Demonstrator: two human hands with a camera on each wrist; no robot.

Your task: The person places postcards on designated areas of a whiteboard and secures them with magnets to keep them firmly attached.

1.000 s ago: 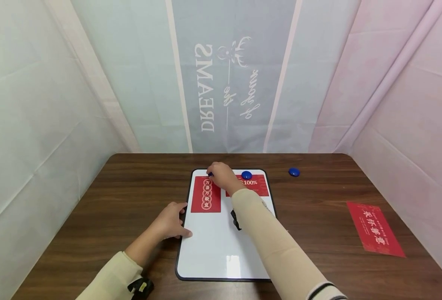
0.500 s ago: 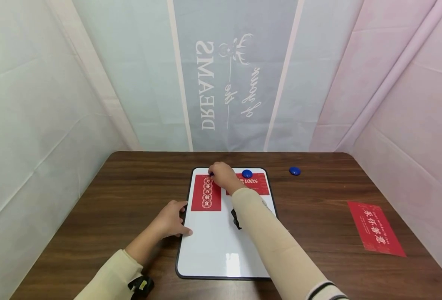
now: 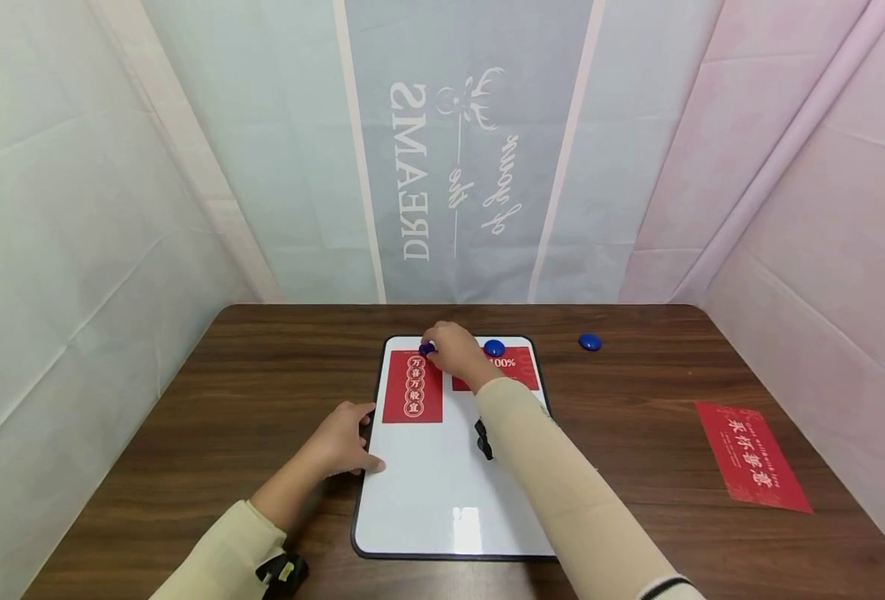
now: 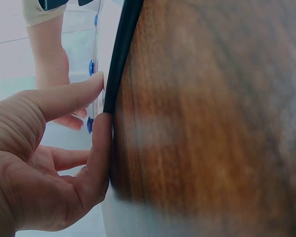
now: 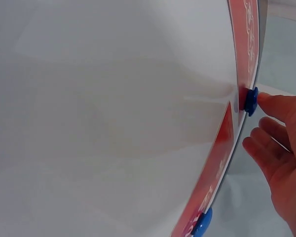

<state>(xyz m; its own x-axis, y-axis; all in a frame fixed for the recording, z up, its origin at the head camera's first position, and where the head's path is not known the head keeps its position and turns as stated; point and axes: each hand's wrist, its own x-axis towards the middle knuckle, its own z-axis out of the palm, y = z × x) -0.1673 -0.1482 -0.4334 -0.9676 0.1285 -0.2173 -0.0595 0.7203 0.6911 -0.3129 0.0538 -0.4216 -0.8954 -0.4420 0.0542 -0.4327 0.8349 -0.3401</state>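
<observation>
Steadying grip first: the left hand (image 3: 341,446) lies with fingers fairly straight against the whiteboard (image 3: 442,500) rim, bracing it on the bench (image 3: 187,433). Farther off, the right hand (image 3: 457,354) pinches a blue magnet (image 3: 427,348) onto the red card's (image 3: 412,387) top edge, pinning it.

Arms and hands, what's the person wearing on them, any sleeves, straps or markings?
Both hands are bare: no gloves or rings show on the left hand or right hand. The left sleeve is pale cream with a ribbed cuff. The right sleeve is beige, with dark stripes near the frame's bottom. A black device sits under the left wrist; another black device hangs under the right forearm.
</observation>
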